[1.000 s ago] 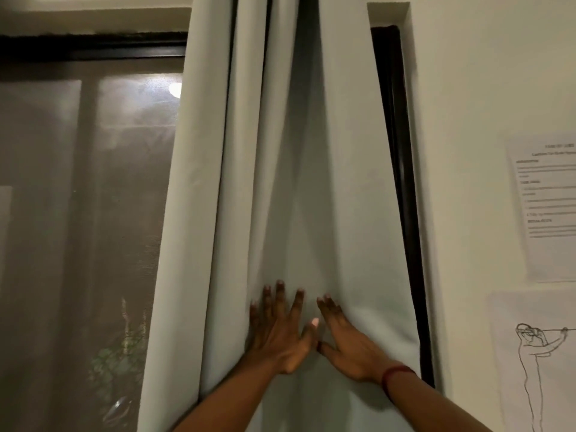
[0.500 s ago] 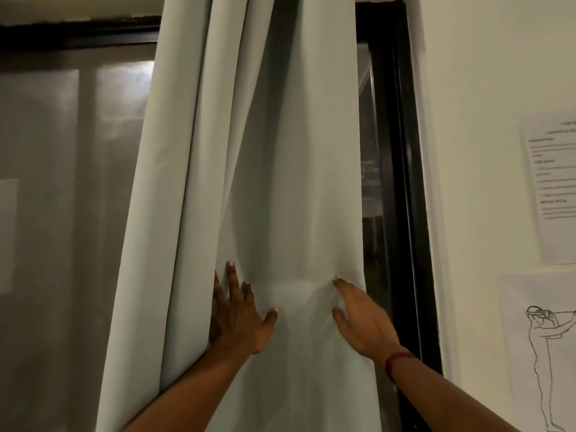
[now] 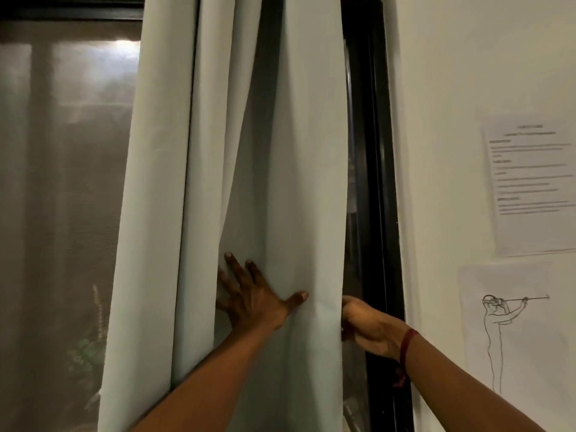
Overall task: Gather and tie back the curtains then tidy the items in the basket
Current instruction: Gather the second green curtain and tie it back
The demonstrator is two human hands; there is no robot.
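A pale grey-green curtain hangs in long vertical folds down the middle of the view, gathered toward the right side of a window. Its right edge falls just beside the black window frame, leaving a thin dark gap between cloth and frame.

The left hand lies flat against the front of the curtain, low in the view. Its fingers are straight and spread wide, pointing up and to the left, with the thumb stretched out to the right across the cloth. It presses on the fabric and grips nothing.

The right hand is at the curtain's right edge, level with the left hand. Its fingers reach around behind the edge and are hidden by the cloth, so only the back of the hand and the thumb side show. It appears to hold the edge, but how the fingers lie cannot be told. A red thread band circles the right wrist.

To the left of the curtain is a window pane covered with mesh, showing a blurred bright reflection near the top.

To the right is a cream wall. A printed sheet with blurred, unreadable text is on it, and below that a line drawing of a standing figure reaching forward with both arms.
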